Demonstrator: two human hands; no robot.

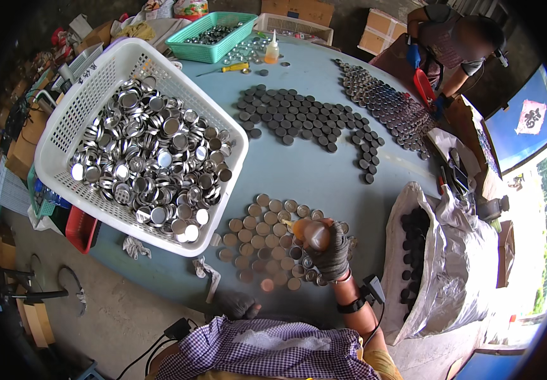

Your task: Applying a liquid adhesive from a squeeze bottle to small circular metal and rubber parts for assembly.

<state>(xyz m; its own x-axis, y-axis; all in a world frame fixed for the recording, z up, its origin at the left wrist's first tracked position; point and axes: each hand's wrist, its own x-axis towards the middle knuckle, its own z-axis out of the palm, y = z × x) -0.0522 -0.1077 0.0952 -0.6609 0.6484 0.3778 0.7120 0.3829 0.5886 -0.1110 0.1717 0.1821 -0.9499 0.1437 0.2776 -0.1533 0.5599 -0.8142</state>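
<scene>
My right hand (pixel 332 253), in a grey glove, is closed around a squeeze bottle (pixel 315 234) of amber liquid. The bottle is tilted, its nozzle pointing left over a cluster of shallow round metal caps (pixel 245 235) laid out on the table. Several of these caps lie beneath the bottle and hand, partly hidden. Down by the table's near edge rests my left hand (pixel 240 305), in a dark glove, with its fingers curled in and nothing visible in them. A large white basket (pixel 235 171) heaped with loose metal caps (pixel 153 145) stands to the left.
Dark round discs (pixel 292 111) spread across the blue-green table (pixel 349 183). Behind them lie more round pieces (pixel 381 95), a yellow-handled screwdriver (pixel 235 66), another squeeze bottle (pixel 272 50) and a green basket (pixel 213 38). A white sack (pixel 438 272) sits right; a co-worker (pixel 444 44) holds a red scoop (pixel 423 85).
</scene>
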